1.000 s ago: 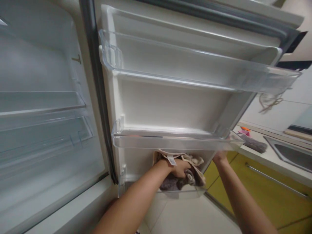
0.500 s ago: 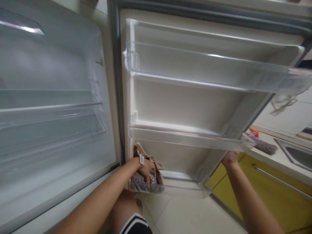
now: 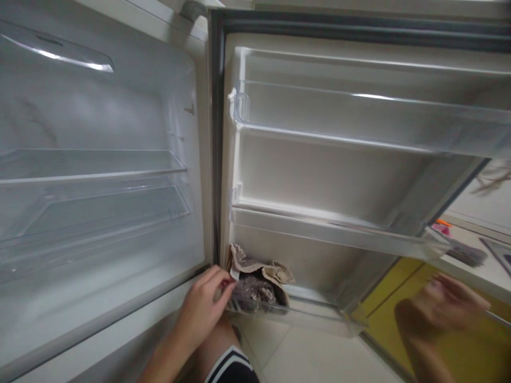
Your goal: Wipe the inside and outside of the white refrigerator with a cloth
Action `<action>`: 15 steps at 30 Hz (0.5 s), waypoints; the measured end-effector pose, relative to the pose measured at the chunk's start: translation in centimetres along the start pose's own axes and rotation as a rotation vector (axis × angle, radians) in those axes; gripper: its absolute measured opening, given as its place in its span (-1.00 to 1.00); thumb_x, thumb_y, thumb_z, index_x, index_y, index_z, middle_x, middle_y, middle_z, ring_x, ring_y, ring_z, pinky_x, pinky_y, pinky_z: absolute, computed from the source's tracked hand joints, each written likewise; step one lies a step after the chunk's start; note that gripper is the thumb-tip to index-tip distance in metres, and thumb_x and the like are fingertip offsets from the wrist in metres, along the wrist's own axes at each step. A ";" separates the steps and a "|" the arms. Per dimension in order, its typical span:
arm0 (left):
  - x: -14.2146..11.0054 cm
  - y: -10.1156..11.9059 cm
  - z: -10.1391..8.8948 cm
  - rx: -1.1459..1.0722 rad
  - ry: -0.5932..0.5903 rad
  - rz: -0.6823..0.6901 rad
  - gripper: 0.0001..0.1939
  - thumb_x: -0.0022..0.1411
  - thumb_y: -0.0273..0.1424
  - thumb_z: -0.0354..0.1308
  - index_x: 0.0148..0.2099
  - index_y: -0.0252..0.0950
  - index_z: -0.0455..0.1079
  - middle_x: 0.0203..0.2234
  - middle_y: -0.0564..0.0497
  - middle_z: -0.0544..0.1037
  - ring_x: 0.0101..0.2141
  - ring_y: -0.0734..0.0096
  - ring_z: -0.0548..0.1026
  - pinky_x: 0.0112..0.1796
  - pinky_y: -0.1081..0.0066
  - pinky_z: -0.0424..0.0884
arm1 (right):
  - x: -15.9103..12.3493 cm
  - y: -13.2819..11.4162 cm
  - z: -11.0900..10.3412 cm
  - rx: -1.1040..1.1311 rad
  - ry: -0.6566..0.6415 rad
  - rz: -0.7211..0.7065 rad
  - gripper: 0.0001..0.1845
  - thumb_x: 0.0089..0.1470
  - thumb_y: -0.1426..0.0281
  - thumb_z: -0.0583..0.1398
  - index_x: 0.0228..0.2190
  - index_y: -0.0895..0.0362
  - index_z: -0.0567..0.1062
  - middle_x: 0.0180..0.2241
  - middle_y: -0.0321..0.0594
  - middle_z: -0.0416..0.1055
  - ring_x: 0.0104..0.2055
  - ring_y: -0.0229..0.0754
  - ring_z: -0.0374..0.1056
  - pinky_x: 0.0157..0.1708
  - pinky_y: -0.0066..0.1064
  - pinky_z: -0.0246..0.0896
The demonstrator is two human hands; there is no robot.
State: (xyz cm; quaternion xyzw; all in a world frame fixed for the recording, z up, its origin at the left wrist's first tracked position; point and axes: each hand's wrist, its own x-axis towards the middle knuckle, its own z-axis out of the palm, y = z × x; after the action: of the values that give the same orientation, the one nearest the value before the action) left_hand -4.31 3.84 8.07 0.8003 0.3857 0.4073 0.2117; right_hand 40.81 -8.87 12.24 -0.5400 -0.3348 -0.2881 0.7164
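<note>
My left hand is at the hinge-side end of the bottom door bin. Its thumb and fingertips come together beside the left edge of a grey-brown cloth; whatever may be between them is hidden. The cloth lies bunched in the bin's left part, showing beige edging and a small white tag. To the right, past the door's free edge, my right hand is smeared by motion in front of a yellow cabinet. The fridge door stands open.
Left of the door are the fridge compartment's glass shelf and a clear drawer. Two more clear bins cross the door, an upper bin and a middle bin. A counter at right holds a grey cloth.
My left hand has come off the cloth and moved left to its edge. My right hand has left the door's free edge and moved right. The view has shifted left.
</note>
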 end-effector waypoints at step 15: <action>1.4 0.2 0.6 0.056 -0.047 0.019 -0.57 0.35 -0.66 -0.08 -0.20 -0.19 0.59 -0.22 -0.04 0.68 -0.12 0.22 0.66 -0.03 0.26 0.55 | -14.5 -9.6 18.6 0.202 -2.118 -0.535 -0.39 0.38 0.14 0.31 0.36 0.02 0.45 0.18 -0.01 0.46 0.20 0.08 0.46 0.27 -0.06 0.40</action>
State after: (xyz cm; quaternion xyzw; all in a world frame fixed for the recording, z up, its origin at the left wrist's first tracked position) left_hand -3.21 4.75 8.54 0.8189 0.3841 0.3795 0.1946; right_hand 21.41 7.47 9.95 -0.3626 -0.9090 0.2045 0.0213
